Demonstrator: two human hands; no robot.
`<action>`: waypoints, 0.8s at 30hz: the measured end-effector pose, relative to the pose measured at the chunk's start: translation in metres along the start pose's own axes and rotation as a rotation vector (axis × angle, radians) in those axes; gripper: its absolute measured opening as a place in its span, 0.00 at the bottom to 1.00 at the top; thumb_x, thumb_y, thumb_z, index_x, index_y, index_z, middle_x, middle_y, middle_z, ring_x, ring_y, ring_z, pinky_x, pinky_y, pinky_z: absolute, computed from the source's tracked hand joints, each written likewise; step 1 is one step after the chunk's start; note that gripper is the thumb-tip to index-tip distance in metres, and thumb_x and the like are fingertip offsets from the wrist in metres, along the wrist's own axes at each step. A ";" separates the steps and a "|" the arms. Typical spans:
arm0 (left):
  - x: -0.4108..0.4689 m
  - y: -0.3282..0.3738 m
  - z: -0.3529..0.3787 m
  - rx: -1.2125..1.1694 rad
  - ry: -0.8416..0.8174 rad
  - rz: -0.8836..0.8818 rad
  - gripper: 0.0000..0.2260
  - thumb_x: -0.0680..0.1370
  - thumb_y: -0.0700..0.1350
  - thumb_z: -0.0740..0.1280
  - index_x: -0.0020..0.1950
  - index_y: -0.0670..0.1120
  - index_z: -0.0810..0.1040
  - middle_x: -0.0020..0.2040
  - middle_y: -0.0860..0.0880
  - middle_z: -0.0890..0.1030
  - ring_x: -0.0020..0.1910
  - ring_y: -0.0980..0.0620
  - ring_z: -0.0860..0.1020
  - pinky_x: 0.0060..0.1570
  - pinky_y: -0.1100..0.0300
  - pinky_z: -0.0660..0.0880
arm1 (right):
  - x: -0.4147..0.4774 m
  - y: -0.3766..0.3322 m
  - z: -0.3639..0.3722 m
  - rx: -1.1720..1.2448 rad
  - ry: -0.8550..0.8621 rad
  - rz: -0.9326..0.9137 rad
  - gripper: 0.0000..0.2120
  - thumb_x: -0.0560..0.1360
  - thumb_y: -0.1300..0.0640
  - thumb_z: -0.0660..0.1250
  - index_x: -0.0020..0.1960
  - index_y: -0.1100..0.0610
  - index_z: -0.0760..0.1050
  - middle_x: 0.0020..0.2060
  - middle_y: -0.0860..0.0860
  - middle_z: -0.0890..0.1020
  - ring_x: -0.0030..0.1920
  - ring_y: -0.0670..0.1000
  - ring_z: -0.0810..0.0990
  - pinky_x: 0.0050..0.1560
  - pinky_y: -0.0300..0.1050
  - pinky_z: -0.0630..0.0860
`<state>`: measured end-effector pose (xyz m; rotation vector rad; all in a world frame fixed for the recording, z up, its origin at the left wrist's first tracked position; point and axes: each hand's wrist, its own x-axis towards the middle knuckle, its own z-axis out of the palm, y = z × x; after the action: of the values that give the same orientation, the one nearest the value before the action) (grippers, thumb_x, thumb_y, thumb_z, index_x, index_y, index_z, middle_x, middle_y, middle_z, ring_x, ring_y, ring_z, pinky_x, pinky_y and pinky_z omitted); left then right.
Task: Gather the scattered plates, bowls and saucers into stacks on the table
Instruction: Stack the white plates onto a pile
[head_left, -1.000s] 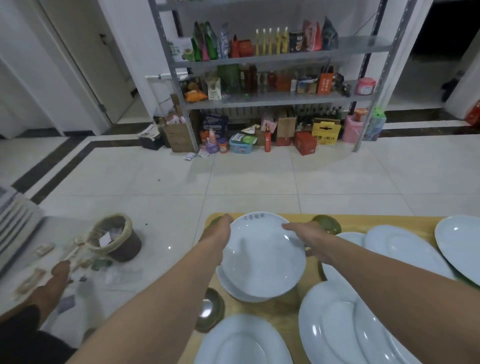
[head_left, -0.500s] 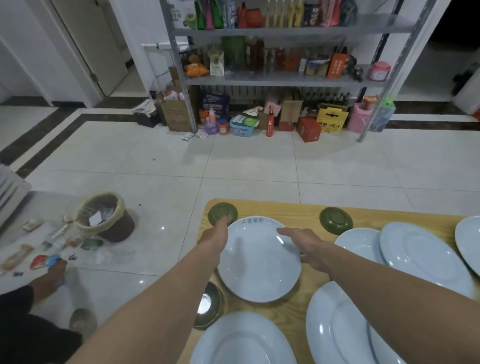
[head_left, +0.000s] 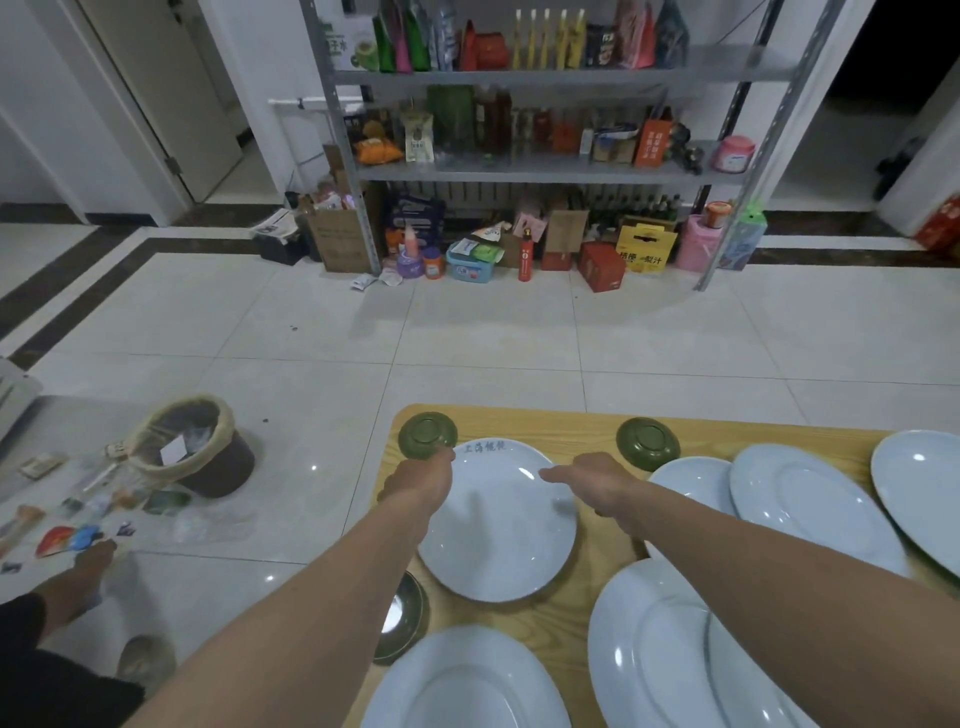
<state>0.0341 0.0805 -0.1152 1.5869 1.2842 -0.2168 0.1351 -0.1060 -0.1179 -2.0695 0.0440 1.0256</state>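
A white plate with blue lettering (head_left: 498, 525) lies flat at the table's far left, and a second rim shows beneath its near edge. My left hand (head_left: 421, 478) sits at its left rim with fingers bent down, just short of a green saucer (head_left: 427, 435). My right hand (head_left: 597, 480) hovers over the right rim, fingers stretched out and apart. Another green saucer (head_left: 648, 444) lies behind it. A dark green bowl (head_left: 402, 616) sits at the left edge. More white plates (head_left: 810, 509) overlap on the right, and two large ones (head_left: 467, 680) (head_left: 675, 660) lie near me.
The wooden table (head_left: 571, 431) ends just beyond the saucers, with tiled floor past it. A lined bin (head_left: 197, 447) and scattered wrappers lie on the floor at left, beside another person's foot (head_left: 88, 561). A metal shelf (head_left: 545, 171) of goods stands at the back.
The lettered plate, held up in both hands a second ago, now rests flat on the table. My fingers have come off its rim, and the right hand has spread out.
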 end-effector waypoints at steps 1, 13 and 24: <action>-0.015 0.007 -0.001 0.046 0.022 0.036 0.29 0.73 0.63 0.60 0.63 0.43 0.74 0.59 0.43 0.77 0.59 0.41 0.75 0.61 0.48 0.73 | -0.003 -0.001 -0.010 -0.006 0.019 -0.019 0.18 0.72 0.43 0.72 0.49 0.53 0.68 0.42 0.46 0.68 0.40 0.50 0.70 0.41 0.43 0.68; -0.173 0.067 0.047 0.140 -0.190 0.333 0.13 0.80 0.52 0.61 0.44 0.43 0.70 0.39 0.50 0.71 0.38 0.51 0.70 0.49 0.56 0.69 | -0.155 0.032 -0.159 0.137 0.343 -0.034 0.23 0.74 0.49 0.72 0.62 0.63 0.76 0.61 0.62 0.78 0.60 0.59 0.78 0.60 0.56 0.74; -0.264 0.034 0.116 0.141 -0.479 0.271 0.18 0.77 0.54 0.63 0.62 0.44 0.73 0.48 0.45 0.73 0.44 0.45 0.74 0.47 0.52 0.73 | -0.262 0.145 -0.197 0.371 0.522 0.096 0.27 0.76 0.49 0.70 0.68 0.63 0.67 0.60 0.58 0.74 0.54 0.58 0.76 0.54 0.56 0.74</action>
<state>0.0037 -0.1688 0.0310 1.6790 0.6905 -0.4909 0.0366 -0.4154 0.0339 -1.9435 0.5614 0.4592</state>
